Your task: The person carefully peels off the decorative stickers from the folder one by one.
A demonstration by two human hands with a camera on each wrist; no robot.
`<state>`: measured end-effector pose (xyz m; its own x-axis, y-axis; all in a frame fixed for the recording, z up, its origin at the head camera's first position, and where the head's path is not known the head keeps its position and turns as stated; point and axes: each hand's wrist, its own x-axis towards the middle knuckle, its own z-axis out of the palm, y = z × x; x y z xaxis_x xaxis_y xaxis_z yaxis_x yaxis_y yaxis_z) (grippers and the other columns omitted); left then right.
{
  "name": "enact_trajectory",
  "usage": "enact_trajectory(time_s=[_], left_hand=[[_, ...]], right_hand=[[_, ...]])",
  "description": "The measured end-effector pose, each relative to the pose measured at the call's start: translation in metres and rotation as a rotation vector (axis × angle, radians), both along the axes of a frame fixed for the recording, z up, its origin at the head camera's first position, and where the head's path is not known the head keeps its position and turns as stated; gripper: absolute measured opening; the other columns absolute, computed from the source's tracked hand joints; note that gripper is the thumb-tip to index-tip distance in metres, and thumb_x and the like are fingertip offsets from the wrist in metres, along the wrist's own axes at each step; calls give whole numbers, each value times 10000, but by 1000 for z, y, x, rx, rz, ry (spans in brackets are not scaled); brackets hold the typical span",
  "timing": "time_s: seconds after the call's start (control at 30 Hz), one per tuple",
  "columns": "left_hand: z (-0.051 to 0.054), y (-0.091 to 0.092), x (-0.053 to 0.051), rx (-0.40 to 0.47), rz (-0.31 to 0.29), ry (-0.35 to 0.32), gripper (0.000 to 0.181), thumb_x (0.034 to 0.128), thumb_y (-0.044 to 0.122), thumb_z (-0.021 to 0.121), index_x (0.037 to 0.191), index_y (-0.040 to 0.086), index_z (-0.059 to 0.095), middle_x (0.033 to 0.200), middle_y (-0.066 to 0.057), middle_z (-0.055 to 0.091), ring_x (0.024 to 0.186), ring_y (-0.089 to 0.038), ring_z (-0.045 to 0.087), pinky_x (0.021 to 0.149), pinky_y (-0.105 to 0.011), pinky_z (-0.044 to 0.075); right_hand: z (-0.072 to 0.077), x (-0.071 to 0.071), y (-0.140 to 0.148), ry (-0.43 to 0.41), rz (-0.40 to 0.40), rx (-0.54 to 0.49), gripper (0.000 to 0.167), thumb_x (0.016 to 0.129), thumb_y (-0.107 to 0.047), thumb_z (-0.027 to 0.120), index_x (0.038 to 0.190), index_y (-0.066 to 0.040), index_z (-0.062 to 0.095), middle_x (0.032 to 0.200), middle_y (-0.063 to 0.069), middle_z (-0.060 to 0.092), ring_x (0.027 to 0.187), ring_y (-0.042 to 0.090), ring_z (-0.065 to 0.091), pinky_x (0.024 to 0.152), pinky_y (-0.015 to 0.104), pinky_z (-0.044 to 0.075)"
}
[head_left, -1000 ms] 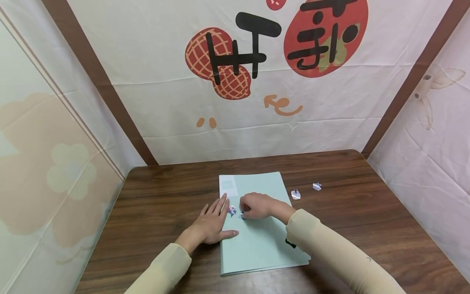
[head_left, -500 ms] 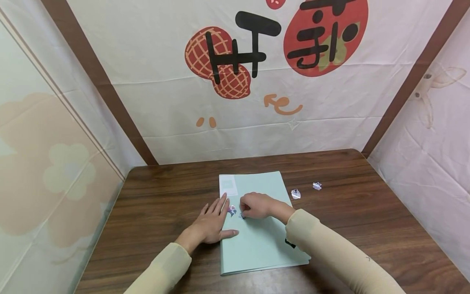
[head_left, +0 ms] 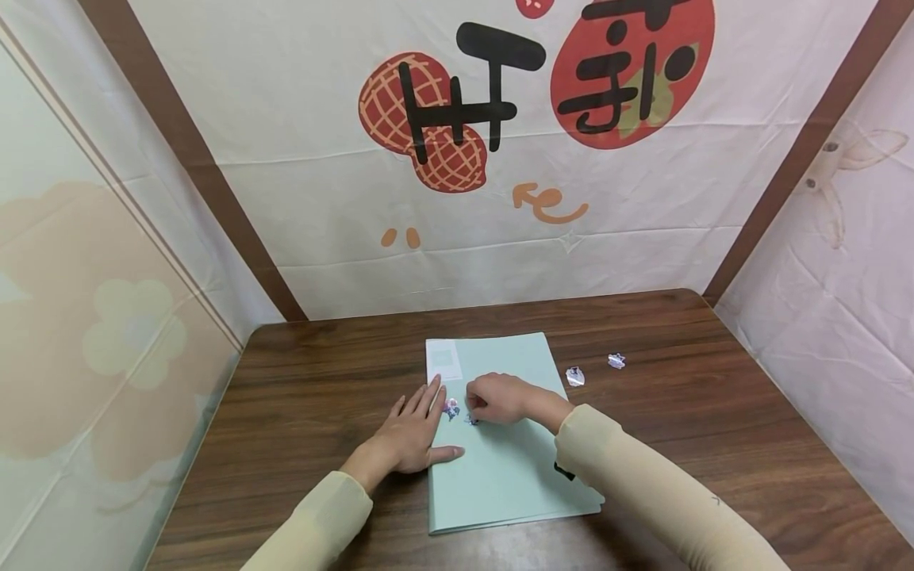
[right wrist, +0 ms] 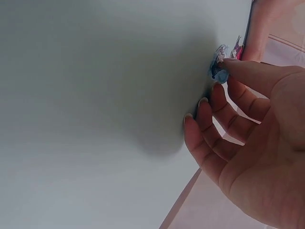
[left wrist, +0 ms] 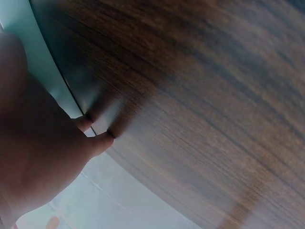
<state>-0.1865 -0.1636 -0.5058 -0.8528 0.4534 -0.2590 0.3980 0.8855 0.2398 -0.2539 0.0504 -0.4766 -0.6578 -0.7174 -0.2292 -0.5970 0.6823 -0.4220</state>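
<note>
A pale green folder point(head_left: 510, 484) lies on the wooden table. Across its left edge my left hand point(head_left: 410, 438) rests with straight, spread fingers, some of them over the table in the left wrist view. My right hand point(head_left: 500, 399) is above the folder's upper middle, fingers curled. In the right wrist view its thumb and index finger pinch a small blue sticker point(right wrist: 219, 74) at the folder's surface. Between the hands, a pink and blue sticker point(head_left: 451, 409) lies on the cover. How much of the blue sticker touches the cover cannot be told.
Two shiny stickers lie on the table right of the folder: a rounded one point(head_left: 574, 377) and a smaller one point(head_left: 616, 361). A white label point(head_left: 444, 360) is at the folder's top left corner. Printed fabric point(head_left: 321, 198) hangs behind the table point(head_left: 321, 381).
</note>
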Motion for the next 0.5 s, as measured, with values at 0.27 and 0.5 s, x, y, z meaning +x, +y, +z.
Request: enact_trajectory(time_s=[0.27,0.5], left_hand=[[-13,-2,-5,-11,8,26,1104,912,796,476,1649,68,94,1723,-103,-99,1573,-357,86,1210,-644,140],[-8,0,-3,-9,17,10,1088,924,763,504,1646,56,100,1723,-109,-93,1573,-366,81,1212,-647,125]], right_hand=[[4,0,3,-27,12,-9,70,1012,-169,649,942,-167,656,809,-67,588,750,95,525,703,271,453],[7,-2,6,-32,13,-46,64,1018,-150,641,959,-140,662,827,-52,601,770,106,538,733,283,466]])
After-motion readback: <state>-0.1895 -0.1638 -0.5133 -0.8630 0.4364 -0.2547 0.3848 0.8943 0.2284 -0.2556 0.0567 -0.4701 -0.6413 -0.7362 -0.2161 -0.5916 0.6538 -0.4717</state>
